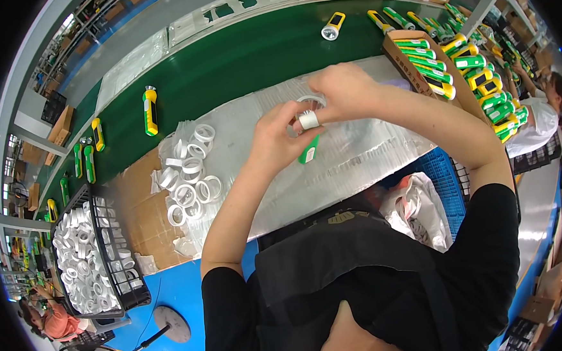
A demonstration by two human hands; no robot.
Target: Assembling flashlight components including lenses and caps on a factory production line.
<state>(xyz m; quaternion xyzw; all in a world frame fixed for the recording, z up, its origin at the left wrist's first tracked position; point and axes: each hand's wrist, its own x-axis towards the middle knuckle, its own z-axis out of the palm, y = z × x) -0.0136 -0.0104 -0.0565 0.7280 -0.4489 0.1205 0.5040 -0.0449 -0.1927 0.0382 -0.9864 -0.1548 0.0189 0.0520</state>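
My left hand (277,137) grips a green torch body (309,149) with a silver reflector head, held over a clear plastic sheet (357,151). My right hand (343,91) holds a white ring (310,100) just above the torch head, fingertips touching it. A loose heap of white rings (189,174) lies on the sheet and cardboard to the left of my hands.
A black wire basket (130,294) full of white rings stands at the left. Green and yellow torches (151,111) ride the green conveyor belt (235,56). A cardboard box (409,68) of finished torches sits at right, a blue crate (445,172) with a plastic bag below it. Another person (541,118) works far right.
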